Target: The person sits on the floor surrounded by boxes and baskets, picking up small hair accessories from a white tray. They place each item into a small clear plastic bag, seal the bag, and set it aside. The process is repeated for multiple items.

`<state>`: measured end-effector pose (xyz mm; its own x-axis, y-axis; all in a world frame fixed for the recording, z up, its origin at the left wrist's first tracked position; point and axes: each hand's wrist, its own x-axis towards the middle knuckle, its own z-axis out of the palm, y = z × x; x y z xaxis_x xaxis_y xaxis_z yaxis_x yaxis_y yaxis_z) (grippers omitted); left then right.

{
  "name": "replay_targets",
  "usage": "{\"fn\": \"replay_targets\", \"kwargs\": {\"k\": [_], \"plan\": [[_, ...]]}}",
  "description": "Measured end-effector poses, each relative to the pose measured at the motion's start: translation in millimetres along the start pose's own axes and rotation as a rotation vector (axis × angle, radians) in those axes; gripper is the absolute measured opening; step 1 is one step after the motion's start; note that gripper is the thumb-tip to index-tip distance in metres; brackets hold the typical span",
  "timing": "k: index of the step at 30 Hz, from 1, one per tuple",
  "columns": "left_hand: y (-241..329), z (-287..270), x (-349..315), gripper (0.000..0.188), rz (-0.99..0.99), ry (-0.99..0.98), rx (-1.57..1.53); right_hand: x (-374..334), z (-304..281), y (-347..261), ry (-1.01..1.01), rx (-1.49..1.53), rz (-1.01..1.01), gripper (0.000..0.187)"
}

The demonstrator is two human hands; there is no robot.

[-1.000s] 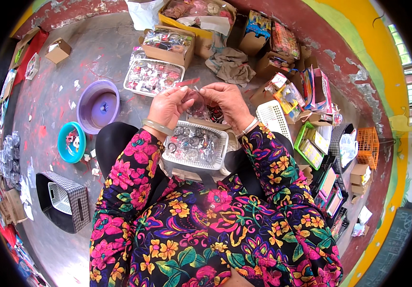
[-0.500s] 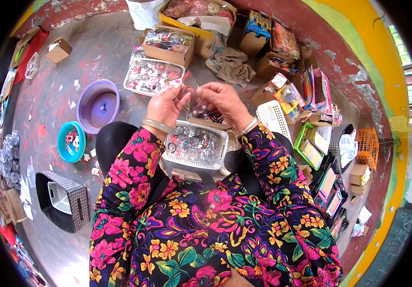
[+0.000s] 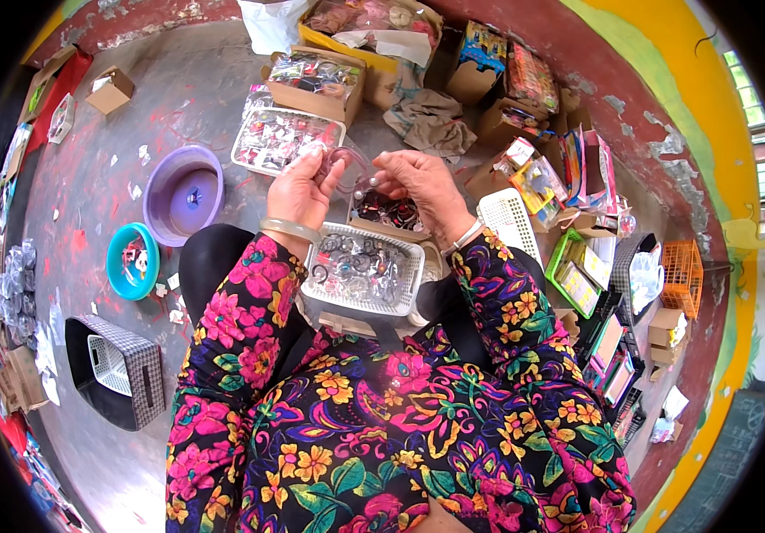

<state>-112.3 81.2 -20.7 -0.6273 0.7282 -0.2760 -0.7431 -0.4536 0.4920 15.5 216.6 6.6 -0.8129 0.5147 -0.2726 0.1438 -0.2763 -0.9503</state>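
Note:
Above the basket in my lap, my left hand (image 3: 301,197) pinches a thin pinkish-brown loop (image 3: 357,158), which looks like an elastic hair tie, along with a bit of clear plastic. My right hand (image 3: 427,191) sits just to its right with curled fingers; small round bead-like bits show at the fingertips, too small to make out. Below lies a white basket (image 3: 415,277) filled with dark hair ties and clear packets (image 3: 364,266). Behind it, between my hands, stands an open carton (image 3: 411,233) of dark and red small items.
Beyond my left hand is a white tray of packets (image 3: 262,142), against a carton (image 3: 338,108). A purple tub (image 3: 156,191), a teal bowl (image 3: 114,277) and a checked bin (image 3: 147,382) stand left. To the right are an upturned white basket (image 3: 508,218) and a green basket (image 3: 569,293).
My right hand's fingers have drawn in and shifted slightly right. The loop now shows wider, arching between my hands. My left hand has barely moved.

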Motion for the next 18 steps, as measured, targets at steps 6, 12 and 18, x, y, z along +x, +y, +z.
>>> {"fn": "replay_targets", "kwargs": {"k": [6,12,18], "plan": [[1.4,-2.2,-0.8,0.018,0.009,-0.008,0.011,-3.3,-0.3,1.9,-0.12,-0.092,0.105,0.021],[0.1,-3.6,0.8,0.015,-0.01,0.021,0.011,-1.5,-2.3,7.4,-0.11,-0.073,0.148,0.019],[-2.3,-2.1,-1.4,0.022,-0.045,-0.023,0.208,-1.1,-1.1,-1.2,0.224,-0.804,-0.652,0.013]]}}
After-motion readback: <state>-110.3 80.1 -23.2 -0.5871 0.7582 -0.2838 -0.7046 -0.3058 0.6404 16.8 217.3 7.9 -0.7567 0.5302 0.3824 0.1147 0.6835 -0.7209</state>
